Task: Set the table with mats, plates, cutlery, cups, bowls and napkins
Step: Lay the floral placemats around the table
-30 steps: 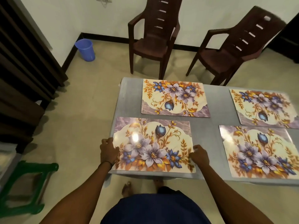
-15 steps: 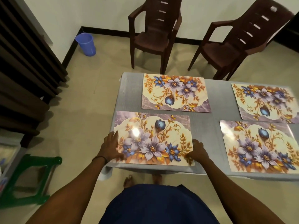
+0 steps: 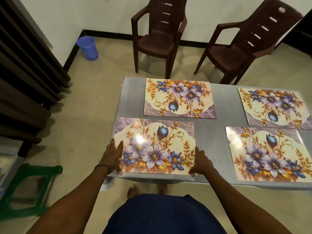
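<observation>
Several floral place mats lie on the grey table. The near-left mat sits at the table's front left corner. My left hand lies flat with straight fingers on that mat's left edge. My right hand rests against its lower right corner, fingers extended along the edge. A second mat lies behind it, a third mat to the right near the front edge, and a fourth mat at the far right. No plates, cutlery, cups, bowls or napkins are in view.
Two dark brown plastic chairs stand beyond the table's far side. A blue bucket sits by the wall at the left. A green stool stands on the floor at my lower left, beside dark curtains.
My left hand has moved from gripping the mat's left edge to lying flat on it. The near-left mat has shifted slightly. The camera has tilted a little.
</observation>
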The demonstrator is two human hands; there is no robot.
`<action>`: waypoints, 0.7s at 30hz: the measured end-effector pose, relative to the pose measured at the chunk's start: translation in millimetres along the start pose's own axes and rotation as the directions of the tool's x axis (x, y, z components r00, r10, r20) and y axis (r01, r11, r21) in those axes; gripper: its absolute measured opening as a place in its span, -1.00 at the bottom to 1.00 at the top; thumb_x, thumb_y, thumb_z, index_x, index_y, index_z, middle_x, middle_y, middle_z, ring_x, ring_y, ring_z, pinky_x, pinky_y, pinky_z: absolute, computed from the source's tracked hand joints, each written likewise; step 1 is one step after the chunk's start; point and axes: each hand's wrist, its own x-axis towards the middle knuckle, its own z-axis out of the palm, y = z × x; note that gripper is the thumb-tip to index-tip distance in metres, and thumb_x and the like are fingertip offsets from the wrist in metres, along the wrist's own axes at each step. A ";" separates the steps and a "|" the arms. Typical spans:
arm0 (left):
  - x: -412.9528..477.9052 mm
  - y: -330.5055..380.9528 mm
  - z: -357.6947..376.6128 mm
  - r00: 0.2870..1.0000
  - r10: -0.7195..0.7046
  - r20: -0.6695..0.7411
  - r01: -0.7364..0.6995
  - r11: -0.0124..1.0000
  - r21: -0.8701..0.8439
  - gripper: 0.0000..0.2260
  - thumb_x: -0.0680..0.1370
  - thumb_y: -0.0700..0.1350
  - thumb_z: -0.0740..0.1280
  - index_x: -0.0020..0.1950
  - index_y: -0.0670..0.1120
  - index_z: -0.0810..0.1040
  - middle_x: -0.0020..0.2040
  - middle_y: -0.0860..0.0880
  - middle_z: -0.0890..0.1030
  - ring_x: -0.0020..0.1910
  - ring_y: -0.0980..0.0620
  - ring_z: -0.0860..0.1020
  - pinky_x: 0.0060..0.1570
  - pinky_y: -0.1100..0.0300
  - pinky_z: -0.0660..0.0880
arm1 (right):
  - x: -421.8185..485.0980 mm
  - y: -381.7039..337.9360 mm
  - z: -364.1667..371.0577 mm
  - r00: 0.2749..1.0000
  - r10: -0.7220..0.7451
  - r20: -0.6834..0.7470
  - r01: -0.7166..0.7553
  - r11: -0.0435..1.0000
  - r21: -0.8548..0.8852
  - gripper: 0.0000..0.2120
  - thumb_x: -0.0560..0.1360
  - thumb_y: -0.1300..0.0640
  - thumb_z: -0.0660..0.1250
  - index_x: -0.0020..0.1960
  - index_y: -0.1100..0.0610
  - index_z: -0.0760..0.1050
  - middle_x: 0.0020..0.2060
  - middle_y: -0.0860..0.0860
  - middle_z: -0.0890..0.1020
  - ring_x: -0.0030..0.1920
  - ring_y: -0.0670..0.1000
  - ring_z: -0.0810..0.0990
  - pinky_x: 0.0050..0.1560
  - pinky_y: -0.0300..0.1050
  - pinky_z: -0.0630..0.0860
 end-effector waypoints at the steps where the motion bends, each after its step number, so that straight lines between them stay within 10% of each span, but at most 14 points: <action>1: 0.1 0.7 -0.6 1.000 -0.001 -0.002 0.001 1.000 0.003 0.25 0.22 0.18 0.61 0.59 -0.07 -0.20 0.56 -0.28 -0.24 0.55 -0.29 -0.14 0.50 -0.04 0.08 | 0.3 0.2 0.2 1.000 -0.005 -0.006 0.005 1.000 0.002 0.20 0.12 -0.17 0.65 0.51 0.06 0.00 0.34 0.14 0.34 0.29 0.16 0.48 0.22 0.09 0.53; 13: 7.1 -0.8 -0.5 0.999 -0.043 -0.007 0.043 0.999 -0.029 -0.04 0.40 0.07 0.51 0.59 -0.03 -0.05 0.57 -0.24 -0.15 0.54 -0.27 0.01 0.44 -0.06 0.24 | 10.8 0.9 -0.7 0.975 -0.099 -0.198 0.084 0.993 -0.081 0.02 0.27 -0.50 0.36 0.51 0.02 0.11 0.45 0.09 0.25 0.39 0.15 0.32 0.28 0.13 0.41; 21: 2.9 2.1 -13.8 0.964 -0.146 -0.224 0.108 0.979 -0.173 -0.56 0.53 -0.07 0.33 0.39 -0.12 0.38 0.38 -0.17 0.37 0.30 -0.21 0.39 0.19 -0.05 0.44 | 15.1 -13.9 -8.9 0.926 -0.096 -0.364 0.109 0.994 0.017 -0.50 0.50 -0.12 0.39 0.33 0.11 0.42 0.31 0.15 0.46 0.26 0.17 0.45 0.18 0.11 0.44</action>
